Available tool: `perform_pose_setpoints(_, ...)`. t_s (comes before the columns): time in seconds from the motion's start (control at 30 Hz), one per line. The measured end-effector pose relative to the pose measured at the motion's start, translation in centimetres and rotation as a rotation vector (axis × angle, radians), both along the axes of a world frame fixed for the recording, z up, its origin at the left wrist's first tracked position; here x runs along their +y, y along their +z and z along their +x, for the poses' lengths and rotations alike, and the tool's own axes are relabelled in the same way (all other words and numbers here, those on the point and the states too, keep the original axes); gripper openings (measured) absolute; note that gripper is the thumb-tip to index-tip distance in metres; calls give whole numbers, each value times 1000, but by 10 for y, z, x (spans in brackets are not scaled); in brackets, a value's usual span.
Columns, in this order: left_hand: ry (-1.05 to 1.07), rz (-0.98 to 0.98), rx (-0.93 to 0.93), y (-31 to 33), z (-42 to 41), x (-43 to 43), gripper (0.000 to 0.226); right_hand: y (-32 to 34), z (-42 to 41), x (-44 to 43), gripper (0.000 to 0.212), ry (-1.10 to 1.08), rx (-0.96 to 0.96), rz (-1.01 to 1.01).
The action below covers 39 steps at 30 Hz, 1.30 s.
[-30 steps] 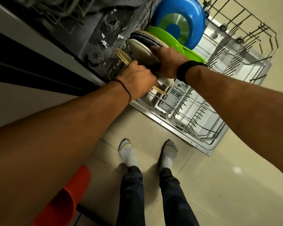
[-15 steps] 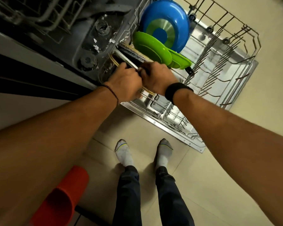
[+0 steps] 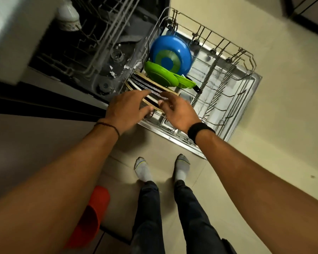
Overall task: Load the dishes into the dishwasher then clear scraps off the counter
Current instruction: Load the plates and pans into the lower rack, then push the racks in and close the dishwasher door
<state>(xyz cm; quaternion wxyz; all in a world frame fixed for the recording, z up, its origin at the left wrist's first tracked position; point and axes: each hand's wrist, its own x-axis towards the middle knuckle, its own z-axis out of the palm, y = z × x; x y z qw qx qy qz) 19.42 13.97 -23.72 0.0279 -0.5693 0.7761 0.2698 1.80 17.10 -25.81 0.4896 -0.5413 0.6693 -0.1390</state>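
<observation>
- Over the near corner of the pulled-out lower rack (image 3: 228,88), the left hand (image 3: 126,109) and right hand (image 3: 178,111) hover side by side, palms down.
- Each grip is released: the fingers are straight and loosely spread and hold nothing. Motion blur hides whether any fingertip touches a plate.
- Directly under the fingertips and between the two hands, several dark-rimmed plates (image 3: 151,87) stand on edge in the rack, with tan edges showing.
- Just beyond those stand green plates (image 3: 160,76), then a blue bowl (image 3: 170,54) on edge, close against the green ones.
- Right of the right hand, the rack's wire tines run outward.
- Beyond the left hand lies the dark dishwasher tub, with an upper rack (image 3: 99,39) and a blurred white vessel (image 3: 69,15) above it.
- A thin cord bracelet (image 3: 108,125) circles the left wrist, and a black band (image 3: 200,131) circles the right.
- Under the wrists, the dishwasher door (image 3: 169,137) lies folded down.
- Nearer the person, two feet in grey socks (image 3: 142,170) stand on a pale tiled floor (image 3: 273,162).
- A red container (image 3: 92,215) sits beneath the left forearm.
</observation>
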Motion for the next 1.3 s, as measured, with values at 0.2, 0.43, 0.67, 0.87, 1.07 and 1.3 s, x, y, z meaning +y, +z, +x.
perform_pose_setpoints(0.2, 250, 168, 313, 74, -6, 29, 60, 92, -20, 30, 44, -101, -52, -96)
perform_pose_setpoints(0.43, 426, 229, 655, 194, -35, 80, 55, 219, -48, 81, 44, -271, -217, -128)
perform_pose_setpoints(0.67, 483, 273, 911, 272, -60, 127, 47, 312, -81, 135, 39, -430, -398, -188)
perform_pose_setpoints(0.87, 335, 382, 960, 289, -88, 126, 41, 343, -100, 184, 35, -764, -488, -270)
perform_pose_setpoints(1.07, -8, 525, 903, 308, -161, 132, 49, 357, -119, 255, 33, -1153, -448, -363)
perform_pose_setpoints(1.3, -301, 693, 823, 319, -252, 192, 39, 362, -153, 336, 31, -1489, -348, -486)
